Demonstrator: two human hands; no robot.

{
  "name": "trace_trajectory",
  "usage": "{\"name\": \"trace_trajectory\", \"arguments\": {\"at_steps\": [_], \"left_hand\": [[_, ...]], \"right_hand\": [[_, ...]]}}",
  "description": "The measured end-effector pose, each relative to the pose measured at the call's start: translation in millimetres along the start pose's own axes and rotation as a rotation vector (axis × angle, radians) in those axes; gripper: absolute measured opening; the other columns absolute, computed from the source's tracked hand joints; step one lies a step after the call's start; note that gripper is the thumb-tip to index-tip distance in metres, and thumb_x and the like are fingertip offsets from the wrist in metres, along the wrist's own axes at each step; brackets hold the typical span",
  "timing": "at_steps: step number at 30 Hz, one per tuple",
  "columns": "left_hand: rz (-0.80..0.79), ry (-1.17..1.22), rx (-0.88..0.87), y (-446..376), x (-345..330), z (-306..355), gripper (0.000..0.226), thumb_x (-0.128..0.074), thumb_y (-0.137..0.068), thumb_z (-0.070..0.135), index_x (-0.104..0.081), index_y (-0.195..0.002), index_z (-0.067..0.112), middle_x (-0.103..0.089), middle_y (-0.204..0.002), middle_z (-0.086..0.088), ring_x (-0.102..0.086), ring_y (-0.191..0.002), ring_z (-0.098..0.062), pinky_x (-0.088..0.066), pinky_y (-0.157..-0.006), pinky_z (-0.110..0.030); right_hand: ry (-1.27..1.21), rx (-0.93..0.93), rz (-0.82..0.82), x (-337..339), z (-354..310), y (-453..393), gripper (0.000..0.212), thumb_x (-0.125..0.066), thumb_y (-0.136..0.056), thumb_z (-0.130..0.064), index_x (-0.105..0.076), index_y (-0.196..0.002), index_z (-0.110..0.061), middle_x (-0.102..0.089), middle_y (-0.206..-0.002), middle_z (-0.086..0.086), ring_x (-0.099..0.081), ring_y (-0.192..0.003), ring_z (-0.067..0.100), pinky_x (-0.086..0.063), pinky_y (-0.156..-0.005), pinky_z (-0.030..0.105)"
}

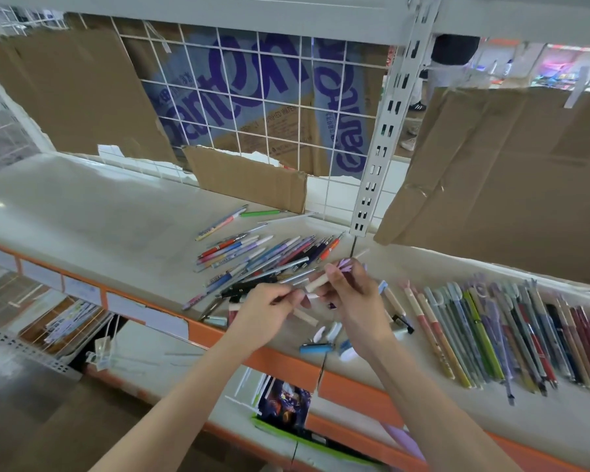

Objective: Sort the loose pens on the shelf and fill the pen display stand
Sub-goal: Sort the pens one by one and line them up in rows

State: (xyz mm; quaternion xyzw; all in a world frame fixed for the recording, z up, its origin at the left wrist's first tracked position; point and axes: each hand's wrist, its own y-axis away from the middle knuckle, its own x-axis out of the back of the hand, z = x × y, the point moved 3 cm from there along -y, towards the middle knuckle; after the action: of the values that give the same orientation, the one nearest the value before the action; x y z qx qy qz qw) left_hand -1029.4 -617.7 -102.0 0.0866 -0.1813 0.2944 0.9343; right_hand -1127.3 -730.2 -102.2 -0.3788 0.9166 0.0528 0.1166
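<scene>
A pale shelf [82, 212] with an orange front edge runs under a white wire grid [252, 107] backed by torn cardboard [75, 93]. Toward the middle of the shelf lies a tangled heap of loose pens [256, 260]; along the right stretch, near the front edge, a sorted row of pens [511, 328] lies side by side. A few stray caps and a blue clip-like piece [315, 349] sit at the front edge between them. No display stand is in view.

Both hands meet above the front edge. The right hand [349, 294] is curled round a cream pen [317, 282] with a lilac topper, and the left hand [264, 310] pinches something thin at the pen's lower end; what exactly, I cannot tell.

This looks like checking or capping one pen before it joins the row. To do it well, keep the barrel steady in the right hand, let the left do the fine work, then lay the pen parallel beside its like, without nudging the loose caps off the edge.
</scene>
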Motion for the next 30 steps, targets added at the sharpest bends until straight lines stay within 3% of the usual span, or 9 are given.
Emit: {"name": "trace_trajectory", "arguments": {"at_steps": [3, 5, 11, 15, 18, 22, 24, 27, 30], "left_hand": [[-0.124, 0.412, 0.266, 1, -17, -6, 0.022, -0.051, -0.095, 0.016, -0.065, -0.080, 0.007, -0.034, -0.041, 0.012, -0.027, -0.034, -0.002, -0.021, -0.036, -0.012], [-0.173, 0.412, 0.327, 0, -24, -6, 0.022, -0.054, -0.093, 0.021, -0.067, -0.081, 0.009, -0.036, -0.043, 0.011, -0.028, -0.033, -0.002, -0.019, -0.033, -0.011], [-0.160, 0.076, 0.096, -23, -34, 25, 0.022, -0.054, -0.092, 0.035, -0.067, -0.089, 0.017, -0.056, -0.059, 0.011, -0.048, -0.045, 0.004, -0.035, -0.043, -0.010], [-0.108, -0.204, -0.050, -28, -21, 28, 0.013, -0.053, -0.090, 0.040, -0.059, -0.091, 0.029, -0.065, -0.085, 0.008, -0.058, -0.074, -0.004, -0.043, -0.066, -0.013], [-0.049, -0.231, -0.064, -28, -7, 16, 0.011, -0.056, -0.092, 0.028, -0.062, -0.100, 0.024, -0.064, -0.090, 0.012, -0.062, -0.082, -0.007, -0.044, -0.066, -0.013], [0.070, -0.276, -0.081, -29, 7, 0, 0.012, -0.058, -0.091, 0.013, -0.065, -0.096, 0.021, -0.066, -0.086, 0.009, -0.064, -0.073, -0.012, -0.049, -0.062, -0.013], [0.130, -0.407, -0.126, -30, 13, -8, 0.012, -0.059, -0.090, 0.009, -0.067, -0.096, 0.015, -0.066, -0.090, 0.007, -0.060, -0.073, -0.004, -0.042, -0.064, -0.005], [0.152, -0.536, -0.173, -31, 19, -15, 0.011, -0.060, -0.088, 0.007, -0.068, -0.094, 0.011, -0.066, -0.093, 0.000, -0.058, -0.079, -0.009, -0.040, -0.068, -0.013], [0.139, -0.620, -0.213, -30, 18, -18, 0.010, -0.061, -0.087, 0.008, -0.069, -0.093, 0.010, -0.065, -0.093, -0.001, -0.058, -0.085, -0.014, -0.040, -0.071, -0.021]], "right_hand": [[0.082, 0.012, -0.004, 10, 1, 2, 0.018, -0.055, -0.093, -0.012, -0.054, -0.078, -0.003, -0.063, -0.061, 0.000, -0.055, -0.056, 0.010, -0.046, -0.055, 0.019], [0.094, 0.023, 0.006, 16, 2, 4, 0.021, -0.053, -0.095, -0.013, -0.056, -0.078, -0.001, -0.061, -0.059, -0.002, -0.054, -0.054, 0.010, -0.045, -0.054, 0.020], [0.057, 0.058, 0.022, 34, -15, -2, 0.006, -0.048, -0.096, -0.006, -0.051, -0.101, -0.006, -0.062, -0.073, -0.001, -0.057, -0.063, 0.008, -0.049, -0.060, 0.022], [0.721, 0.190, 0.258, 83, -39, -11, 0.010, -0.056, -0.093, -0.019, -0.050, -0.101, -0.019, -0.058, -0.061, -0.009, -0.051, -0.054, 0.003, -0.034, -0.052, 0.012], [1.165, 0.121, 0.255, 114, -36, -10, 0.020, -0.055, -0.093, -0.022, -0.061, -0.109, -0.011, -0.067, -0.077, 0.008, -0.061, -0.073, 0.028, -0.037, -0.062, 0.026], [1.286, -0.062, 0.130, 127, -16, -2, 0.016, -0.047, -0.090, -0.014, -0.062, -0.091, -0.009, -0.064, -0.089, 0.016, -0.055, -0.080, 0.029, -0.036, -0.065, 0.033], [1.363, -0.073, 0.128, 130, -15, -4, 0.024, -0.045, -0.089, -0.013, -0.061, -0.106, -0.011, -0.062, -0.103, 0.012, -0.057, -0.091, 0.029, -0.038, -0.069, 0.031], [1.522, -0.112, 0.080, 127, -13, -6, 0.039, -0.043, -0.093, -0.017, -0.047, -0.132, -0.020, -0.051, -0.126, 0.005, -0.055, -0.108, 0.028, -0.042, -0.079, 0.030], [1.553, -0.146, 0.126, 119, -14, -8, 0.039, -0.043, -0.093, -0.014, -0.044, -0.131, -0.018, -0.044, -0.126, 0.009, -0.055, -0.107, 0.032, -0.043, -0.076, 0.034]]}}
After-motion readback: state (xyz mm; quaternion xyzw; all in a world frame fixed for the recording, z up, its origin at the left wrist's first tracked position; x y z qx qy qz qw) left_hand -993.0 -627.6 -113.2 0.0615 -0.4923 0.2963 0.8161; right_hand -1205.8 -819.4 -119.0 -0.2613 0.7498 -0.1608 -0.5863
